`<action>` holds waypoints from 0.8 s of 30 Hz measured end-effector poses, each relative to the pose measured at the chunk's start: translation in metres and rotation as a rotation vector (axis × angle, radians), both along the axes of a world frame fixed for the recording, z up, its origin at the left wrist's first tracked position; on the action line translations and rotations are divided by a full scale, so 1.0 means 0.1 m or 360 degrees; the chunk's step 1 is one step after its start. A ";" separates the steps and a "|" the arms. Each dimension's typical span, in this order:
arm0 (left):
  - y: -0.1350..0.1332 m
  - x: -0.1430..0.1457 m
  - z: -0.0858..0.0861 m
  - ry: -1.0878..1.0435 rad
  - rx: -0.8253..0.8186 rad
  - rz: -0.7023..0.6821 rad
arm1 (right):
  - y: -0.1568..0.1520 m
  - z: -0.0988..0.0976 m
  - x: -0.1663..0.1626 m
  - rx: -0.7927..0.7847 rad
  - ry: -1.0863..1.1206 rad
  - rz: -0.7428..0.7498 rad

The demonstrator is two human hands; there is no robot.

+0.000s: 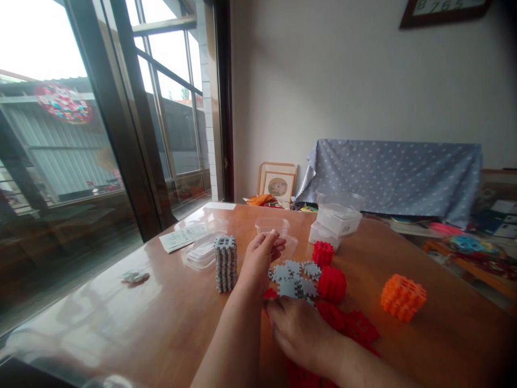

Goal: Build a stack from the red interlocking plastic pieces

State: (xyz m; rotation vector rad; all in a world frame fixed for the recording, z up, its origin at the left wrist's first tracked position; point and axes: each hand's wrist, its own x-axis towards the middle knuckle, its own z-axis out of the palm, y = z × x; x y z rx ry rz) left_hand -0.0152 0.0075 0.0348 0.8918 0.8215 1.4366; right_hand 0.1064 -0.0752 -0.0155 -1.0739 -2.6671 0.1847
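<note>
My left hand [263, 252] reaches over the table with its fingers loosely apart, and nothing shows in it. Just beyond it stands a clear plastic container [262, 222]. Lower down and crossing behind my left forearm, my right hand [299, 328] pinches a red interlocking piece [270, 293], which is mostly hidden. Loose grey interlocking pieces [288, 287] lie beyond my right hand. To the left of my left arm rises a tall stack of grey pieces [225, 264]. Red stacks [332, 284] and loose red pieces [359, 326] lie to the right.
An orange stack [404, 297] sits on the right of the wooden table [169, 323]. White boxes and clear tubs [339, 218] stand at the back. Clear lids [200, 253], paper sheets [177, 240] and a small bundle [134, 277] lie to the left.
</note>
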 end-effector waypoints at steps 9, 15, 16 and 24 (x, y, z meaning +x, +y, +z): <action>-0.01 0.12 -0.05 0.0147 -0.0008 -0.0072 | 0.25 -0.08 0.54 -0.0335 0.0937 -0.0546; -0.02 0.26 -0.14 0.0393 0.0019 -0.0186 | 0.30 -0.08 0.75 -0.0768 0.1634 -0.0707; -0.02 0.29 -0.17 0.0442 0.0031 -0.0228 | 0.31 -0.08 0.77 -0.0832 0.1740 -0.0688; -0.12 0.58 -0.36 0.0540 0.0098 -0.0620 | 0.33 -0.03 0.88 -0.0887 0.2179 -0.0744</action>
